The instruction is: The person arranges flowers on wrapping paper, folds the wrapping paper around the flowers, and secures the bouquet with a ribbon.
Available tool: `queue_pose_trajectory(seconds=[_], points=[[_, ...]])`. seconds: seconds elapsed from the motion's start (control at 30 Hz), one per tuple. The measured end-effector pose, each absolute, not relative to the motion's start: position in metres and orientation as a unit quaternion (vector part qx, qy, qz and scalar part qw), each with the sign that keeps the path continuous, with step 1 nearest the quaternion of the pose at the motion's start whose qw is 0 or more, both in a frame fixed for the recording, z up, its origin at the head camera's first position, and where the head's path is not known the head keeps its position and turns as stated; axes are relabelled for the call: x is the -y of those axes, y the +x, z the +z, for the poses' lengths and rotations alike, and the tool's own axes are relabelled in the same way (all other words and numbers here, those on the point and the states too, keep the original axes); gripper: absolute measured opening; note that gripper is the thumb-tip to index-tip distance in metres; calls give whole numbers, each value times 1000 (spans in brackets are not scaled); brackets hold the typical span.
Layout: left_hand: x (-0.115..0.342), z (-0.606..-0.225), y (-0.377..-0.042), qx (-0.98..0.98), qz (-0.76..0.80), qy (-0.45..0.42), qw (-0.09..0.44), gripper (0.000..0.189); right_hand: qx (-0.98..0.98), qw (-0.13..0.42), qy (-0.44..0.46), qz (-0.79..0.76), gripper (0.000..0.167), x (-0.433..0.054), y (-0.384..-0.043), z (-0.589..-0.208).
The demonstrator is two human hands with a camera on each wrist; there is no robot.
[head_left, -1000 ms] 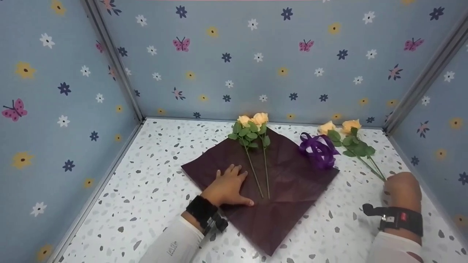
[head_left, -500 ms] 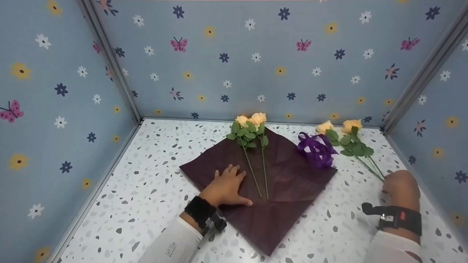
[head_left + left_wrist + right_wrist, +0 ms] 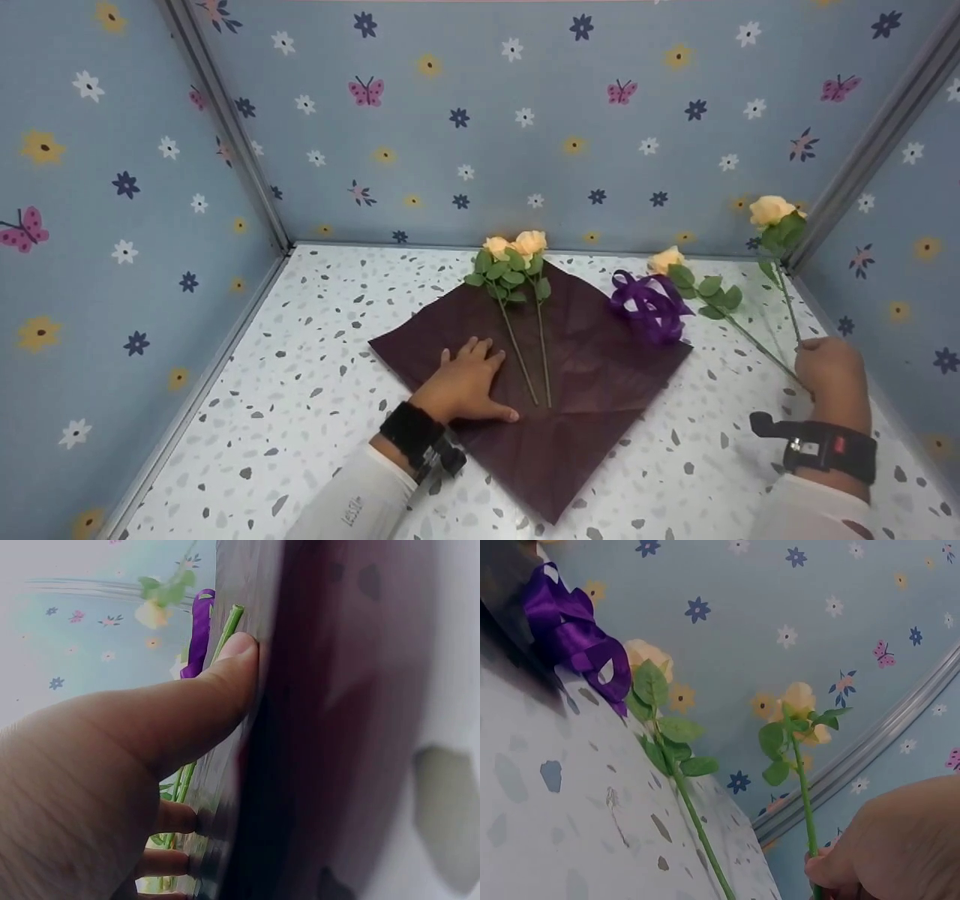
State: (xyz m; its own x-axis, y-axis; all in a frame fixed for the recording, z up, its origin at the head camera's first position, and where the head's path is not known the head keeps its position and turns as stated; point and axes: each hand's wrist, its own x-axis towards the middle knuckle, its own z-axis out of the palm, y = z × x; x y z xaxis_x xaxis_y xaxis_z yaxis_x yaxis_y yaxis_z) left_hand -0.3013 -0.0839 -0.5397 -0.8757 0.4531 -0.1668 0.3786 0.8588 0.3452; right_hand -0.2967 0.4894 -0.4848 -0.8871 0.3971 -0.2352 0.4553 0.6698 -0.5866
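My left hand (image 3: 461, 386) lies with spread fingers on a sheet of dark maroon wrapping paper (image 3: 600, 367). Two peach roses (image 3: 517, 246) lie on that sheet, their stems (image 3: 547, 352) just right of the fingers. At the far right, my right hand (image 3: 832, 371) grips the stem of another peach rose (image 3: 772, 211), which stands raised, its bloom in front of the back wall. In the right wrist view, thumb and fingers pinch this rose's green stem (image 3: 807, 802). One more rose (image 3: 666, 260) lies on the table, its stem end close to the right hand.
A loose coil of purple ribbon (image 3: 651, 307) sits on the right corner of the paper. The speckled white table (image 3: 262, 420) is enclosed by flower-patterned panels (image 3: 480, 135) at the back and both sides, with metal strips (image 3: 232, 124) at the corners.
The right hand has lifted one rose from beside the other, tipping its bloom up and to the right. The left hand stays in place on the paper.
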Motion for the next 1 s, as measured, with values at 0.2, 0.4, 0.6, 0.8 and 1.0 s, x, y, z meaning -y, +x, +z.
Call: queue_pose_trajectory(seconds=[0.2, 0.4, 0.6, 0.8, 1.0], points=[[84, -539, -300, -957, 154, 218, 118, 119, -899, 23, 208, -385, 57, -468, -302, -474], [84, -540, -301, -957, 155, 213, 120, 119, -869, 23, 125, -478, 56, -423, -318, -464], [83, -538, -301, -957, 156, 214, 121, 119, -846, 46, 51, -528, 45, -352, -333, -462], [83, -537, -300, -956, 157, 217, 120, 119, -833, 69, -3, -549, 26, -272, -335, -469], [84, -538, -298, -955, 162, 215, 120, 118, -818, 105, -26, -565, 17, -213, -337, -487]])
